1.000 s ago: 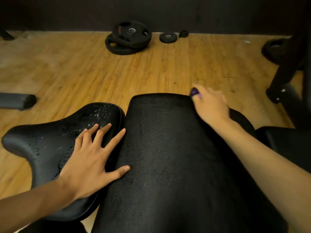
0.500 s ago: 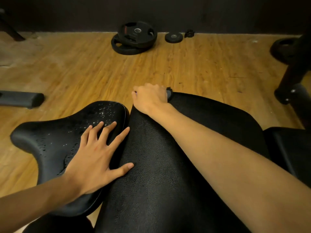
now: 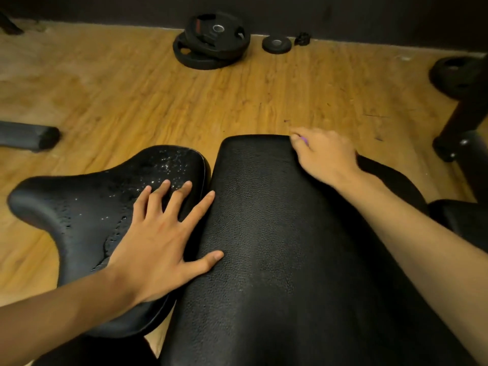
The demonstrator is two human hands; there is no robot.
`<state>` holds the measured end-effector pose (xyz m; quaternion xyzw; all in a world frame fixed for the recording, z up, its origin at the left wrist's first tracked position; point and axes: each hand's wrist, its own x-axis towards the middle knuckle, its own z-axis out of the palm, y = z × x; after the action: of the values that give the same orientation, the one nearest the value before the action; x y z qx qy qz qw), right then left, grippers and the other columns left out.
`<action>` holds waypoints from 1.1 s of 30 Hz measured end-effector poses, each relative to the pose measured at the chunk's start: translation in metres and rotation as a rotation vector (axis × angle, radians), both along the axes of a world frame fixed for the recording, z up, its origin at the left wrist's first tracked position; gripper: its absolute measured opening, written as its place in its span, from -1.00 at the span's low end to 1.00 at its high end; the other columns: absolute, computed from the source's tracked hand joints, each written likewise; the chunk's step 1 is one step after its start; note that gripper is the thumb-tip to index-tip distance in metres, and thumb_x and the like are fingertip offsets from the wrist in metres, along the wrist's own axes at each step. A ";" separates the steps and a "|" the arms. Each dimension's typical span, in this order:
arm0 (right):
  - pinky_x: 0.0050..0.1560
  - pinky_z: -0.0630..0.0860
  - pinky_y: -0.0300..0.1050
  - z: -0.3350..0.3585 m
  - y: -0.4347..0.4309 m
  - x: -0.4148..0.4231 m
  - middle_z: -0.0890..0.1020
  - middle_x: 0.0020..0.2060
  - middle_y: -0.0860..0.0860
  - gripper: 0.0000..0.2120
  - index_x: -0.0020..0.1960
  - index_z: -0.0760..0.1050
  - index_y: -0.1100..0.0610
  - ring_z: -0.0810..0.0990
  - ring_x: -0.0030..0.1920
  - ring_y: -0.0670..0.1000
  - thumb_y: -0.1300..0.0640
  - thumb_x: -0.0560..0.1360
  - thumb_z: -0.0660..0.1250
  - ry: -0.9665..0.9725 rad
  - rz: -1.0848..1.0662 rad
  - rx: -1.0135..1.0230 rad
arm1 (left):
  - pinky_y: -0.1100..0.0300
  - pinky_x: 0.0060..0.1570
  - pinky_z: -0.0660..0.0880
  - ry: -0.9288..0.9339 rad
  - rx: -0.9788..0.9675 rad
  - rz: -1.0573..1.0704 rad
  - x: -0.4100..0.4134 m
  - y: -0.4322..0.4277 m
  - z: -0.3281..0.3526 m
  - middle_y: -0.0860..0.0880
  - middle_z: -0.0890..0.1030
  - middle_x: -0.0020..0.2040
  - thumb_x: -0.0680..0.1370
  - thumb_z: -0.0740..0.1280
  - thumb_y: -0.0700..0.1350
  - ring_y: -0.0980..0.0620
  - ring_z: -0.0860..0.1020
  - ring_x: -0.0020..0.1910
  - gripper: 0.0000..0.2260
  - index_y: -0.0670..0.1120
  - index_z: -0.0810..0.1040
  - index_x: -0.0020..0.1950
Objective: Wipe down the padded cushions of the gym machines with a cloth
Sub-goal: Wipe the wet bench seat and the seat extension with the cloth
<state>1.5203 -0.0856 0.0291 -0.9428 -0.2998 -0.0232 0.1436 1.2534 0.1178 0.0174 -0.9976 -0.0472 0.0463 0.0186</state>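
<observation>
Head view, left hand (image 3: 155, 249) spread on wet seat pad (image 3: 79, 215), right hand (image 3: 327, 157) gripping purple cloth (image 3: 304, 139) atop long cushion (image 3: 277, 247)

Left hand (image 3: 158, 249) lies flat on wet black saddle-shaped pad (image 3: 79, 207). Right hand (image 3: 327, 157) grips purple cloth (image 3: 304, 138) at long black textured cushion (image 3: 264, 233) far corner.

No legible text, number, brand or sign anywhere in view. Reddish label patch on top weight plate (image 3: 211, 27) by far wall: too small and blurred to read. White specks on seat cushion (image 3: 105, 207): surface marks, not lettering.
</observation>
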 end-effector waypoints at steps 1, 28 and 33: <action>-0.08 0.42 -0.03 0.002 0.032 -0.007 0.67 0.10 0.04 -0.60 0.28 0.58 -0.09 0.61 0.13 0.19 -0.15 0.70 0.02 -0.022 0.075 -0.022 | -0.40 0.48 0.20 -0.001 0.002 -0.003 0.000 0.000 -0.001 -0.24 0.39 0.52 0.55 -0.06 0.55 -0.42 0.32 0.50 -0.16 0.06 0.20 0.69; -0.17 0.43 -0.04 0.002 0.098 -0.020 0.53 -0.27 0.00 -0.48 -0.26 0.42 0.00 0.57 -0.13 0.16 -0.31 0.65 0.00 -0.009 0.028 -0.113 | -0.41 0.47 0.24 0.003 0.010 -0.003 0.004 0.001 -0.001 -0.27 0.40 0.50 0.58 -0.09 0.53 -0.45 0.31 0.50 -0.18 0.05 0.20 0.68; -0.14 0.38 -0.05 0.004 0.125 -0.033 0.52 -0.14 -0.02 -0.59 -0.02 0.58 -0.04 0.52 -0.08 0.07 -0.30 0.64 0.11 -0.006 0.181 -0.130 | -0.39 0.47 0.24 0.023 0.012 0.008 0.004 0.001 0.000 -0.24 0.38 0.51 0.57 -0.08 0.53 -0.41 0.29 0.51 -0.19 0.08 0.17 0.69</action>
<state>1.4873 0.0394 0.0335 -0.9191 -0.3852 0.0064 0.0826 1.2571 0.1187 0.0169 -0.9967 -0.0512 0.0576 0.0250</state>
